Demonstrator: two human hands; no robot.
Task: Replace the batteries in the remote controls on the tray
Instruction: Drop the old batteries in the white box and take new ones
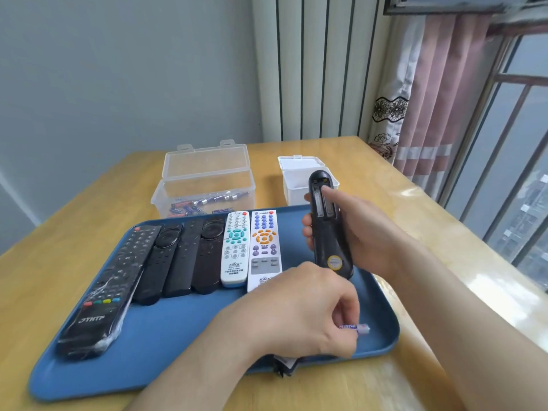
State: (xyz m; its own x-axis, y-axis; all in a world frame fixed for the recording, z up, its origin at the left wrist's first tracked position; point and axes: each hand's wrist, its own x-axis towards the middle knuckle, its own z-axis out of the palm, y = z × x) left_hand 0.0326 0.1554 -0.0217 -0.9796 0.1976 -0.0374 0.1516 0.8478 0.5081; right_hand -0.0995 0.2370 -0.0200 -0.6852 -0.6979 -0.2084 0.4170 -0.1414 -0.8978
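My right hand (360, 232) holds a black remote (329, 229) upright over the right side of the blue tray (166, 345), back facing me, its battery bay open. The thumb rests in the bay near the top. My left hand (299, 310) is closed low over the tray, pinching a purple-and-white battery (357, 327) whose tip pokes out to the right. Several remotes lie in a row on the tray: a wrapped black remote (102, 289) at the left, three slim black ones, then a white remote (235, 247) and another white remote (264, 247). A dark object (284, 366) peeks out under my left wrist.
A clear open box (204, 185) holding several batteries stands behind the tray on the wooden table (415, 221). A white box (299, 179) sits to its right, behind the held remote. A curtain and window are at the right.
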